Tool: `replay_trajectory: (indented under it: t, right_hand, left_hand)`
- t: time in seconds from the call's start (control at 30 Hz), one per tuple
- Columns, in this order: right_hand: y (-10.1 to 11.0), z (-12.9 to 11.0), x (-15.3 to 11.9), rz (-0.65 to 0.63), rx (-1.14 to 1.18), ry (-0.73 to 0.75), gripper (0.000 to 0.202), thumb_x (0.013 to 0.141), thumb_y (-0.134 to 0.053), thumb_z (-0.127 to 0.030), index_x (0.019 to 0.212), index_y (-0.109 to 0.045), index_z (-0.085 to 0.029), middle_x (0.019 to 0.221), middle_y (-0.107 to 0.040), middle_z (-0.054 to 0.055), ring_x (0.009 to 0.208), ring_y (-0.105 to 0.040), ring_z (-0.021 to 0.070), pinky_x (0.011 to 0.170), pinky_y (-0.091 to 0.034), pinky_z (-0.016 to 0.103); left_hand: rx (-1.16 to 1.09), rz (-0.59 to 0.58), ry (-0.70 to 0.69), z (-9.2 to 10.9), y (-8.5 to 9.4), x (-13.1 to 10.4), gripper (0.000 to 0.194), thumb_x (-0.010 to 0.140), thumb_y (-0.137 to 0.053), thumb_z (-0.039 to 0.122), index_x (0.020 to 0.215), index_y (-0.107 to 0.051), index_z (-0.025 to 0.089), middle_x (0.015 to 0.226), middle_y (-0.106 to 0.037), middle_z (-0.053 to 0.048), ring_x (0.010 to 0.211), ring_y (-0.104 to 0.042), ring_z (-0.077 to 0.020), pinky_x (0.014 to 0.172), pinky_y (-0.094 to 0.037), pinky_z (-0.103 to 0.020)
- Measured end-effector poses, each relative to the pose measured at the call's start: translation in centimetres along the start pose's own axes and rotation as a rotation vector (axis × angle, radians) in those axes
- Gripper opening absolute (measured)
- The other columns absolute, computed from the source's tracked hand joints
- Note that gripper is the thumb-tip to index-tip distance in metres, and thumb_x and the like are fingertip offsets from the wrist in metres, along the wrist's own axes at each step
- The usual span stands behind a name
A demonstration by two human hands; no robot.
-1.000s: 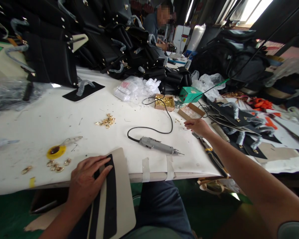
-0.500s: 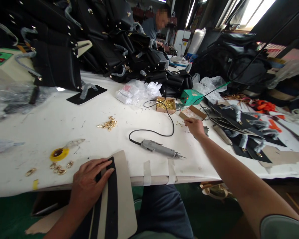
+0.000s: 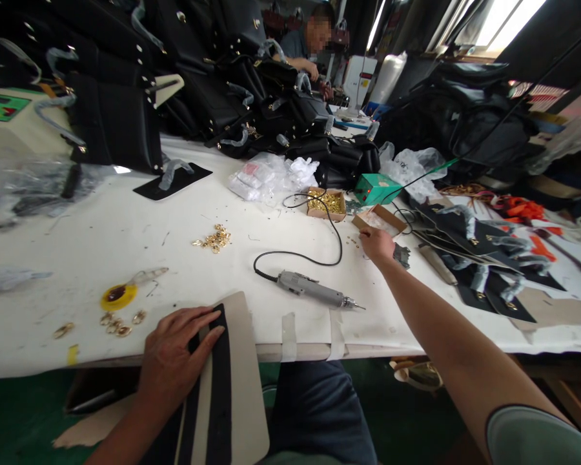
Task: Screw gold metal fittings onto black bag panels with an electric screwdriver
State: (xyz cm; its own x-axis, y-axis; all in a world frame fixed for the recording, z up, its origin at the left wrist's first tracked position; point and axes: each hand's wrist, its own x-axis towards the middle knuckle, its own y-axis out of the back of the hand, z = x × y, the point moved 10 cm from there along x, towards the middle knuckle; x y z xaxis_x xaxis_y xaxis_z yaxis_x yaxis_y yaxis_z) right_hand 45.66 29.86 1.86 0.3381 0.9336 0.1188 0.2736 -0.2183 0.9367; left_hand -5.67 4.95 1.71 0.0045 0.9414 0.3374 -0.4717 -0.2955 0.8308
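Note:
My left hand [image 3: 174, 352] grips a beige bag panel [image 3: 246, 387] with black straps, its fingers and thumb on the top of a strap. The panel leans at the table's front edge and hangs toward my lap. Out over the table, my right hand [image 3: 378, 245] has its fingers pinched together beside a small open cardboard box [image 3: 396, 221]. Whatever lies between those fingertips is hidden. Several tiny gold pieces [image 3: 352, 241] are scattered just left of them. A grey electric screwdriver [image 3: 312, 289] lies between my hands, its bit pointing right.
Gold clasp parts [image 3: 217, 239] are heaped mid-table, near yellow tape [image 3: 119, 297]. A box of gold hardware [image 3: 326, 204] stands left of a green power unit [image 3: 376, 188]. Black bags [image 3: 113, 123] pile up behind; handled panels [image 3: 484, 281] lie right. A person [image 3: 303, 48] works beyond.
The view has shifted slightly, so the table appears a little further right. My right hand stays by the cardboard box, its fingers slightly lower and more turned in. My left hand keeps its hold.

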Motion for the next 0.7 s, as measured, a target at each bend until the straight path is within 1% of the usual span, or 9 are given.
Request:
replay_trajectory:
  t: [0.13,0.27,0.47,0.53,0.6,0.7]
  right_hand:
    - [-0.1,-0.5,0.2,-0.021,-0.057,0.005,0.033,0.086,-0.065,-0.032,0.113,-0.082,-0.027,0.112,-0.079,0.011,0.103,-0.069,0.0290,0.082,-0.050,0.033]
    - [0.2,-0.9,0.2,-0.031,-0.087,0.002,0.031,0.085,-0.064,-0.030,0.108,-0.083,-0.026,0.111,-0.079,0.012,0.102,-0.069,0.0303,0.081,-0.050,0.034]
    - [-0.1,-1.0,0.0,-0.057,-0.089,0.022,0.029,0.090,-0.060,-0.029,0.106,-0.083,-0.022,0.113,-0.077,0.014,0.103,-0.068,0.0315,0.082,-0.050,0.034]
    - [-0.3,-0.9,0.0,-0.069,-0.079,0.040,0.031,0.094,-0.056,-0.028,0.109,-0.082,-0.020,0.117,-0.076,0.016,0.105,-0.068,0.0316,0.083,-0.050,0.034]
    - [-0.1,-0.8,0.0,-0.067,-0.063,0.060,0.036,0.097,-0.051,-0.027,0.117,-0.079,-0.019,0.120,-0.075,0.017,0.106,-0.068,0.0307,0.084,-0.050,0.033]
    - [0.7,-0.5,-0.3,-0.061,-0.040,0.087,0.038,0.099,-0.047,-0.027,0.122,-0.076,-0.019,0.111,-0.078,0.014,0.099,-0.070,0.0263,0.082,-0.050,0.030]
  left_hand:
    - [-0.010,0.002,-0.010,0.1,0.0,0.0,0.044,0.098,-0.054,0.063,0.115,-0.079,0.030,0.121,-0.077,-0.006,0.117,-0.063,-0.0334,0.107,-0.047,-0.055]
    - [-0.006,0.000,-0.001,0.1,0.0,-0.1,0.044,0.098,-0.054,0.063,0.114,-0.079,0.030,0.122,-0.076,-0.006,0.117,-0.064,-0.0336,0.107,-0.046,-0.055]
    - [-0.009,0.008,-0.013,0.1,0.0,-0.1,0.042,0.098,-0.055,0.061,0.115,-0.078,0.030,0.123,-0.076,-0.006,0.117,-0.063,-0.0329,0.108,-0.046,-0.054]
    - [-0.008,0.005,-0.011,0.0,-0.1,-0.1,0.041,0.098,-0.055,0.061,0.115,-0.078,0.030,0.123,-0.076,-0.006,0.117,-0.063,-0.0328,0.108,-0.046,-0.054]
    - [-0.011,0.000,-0.008,0.0,-0.1,-0.1,0.041,0.098,-0.055,0.060,0.116,-0.078,0.030,0.123,-0.076,-0.006,0.117,-0.063,-0.0329,0.108,-0.046,-0.055]
    - [-0.012,-0.002,-0.006,0.0,-0.1,-0.1,0.042,0.098,-0.055,0.061,0.115,-0.078,0.030,0.123,-0.076,-0.006,0.118,-0.063,-0.0331,0.108,-0.046,-0.055]
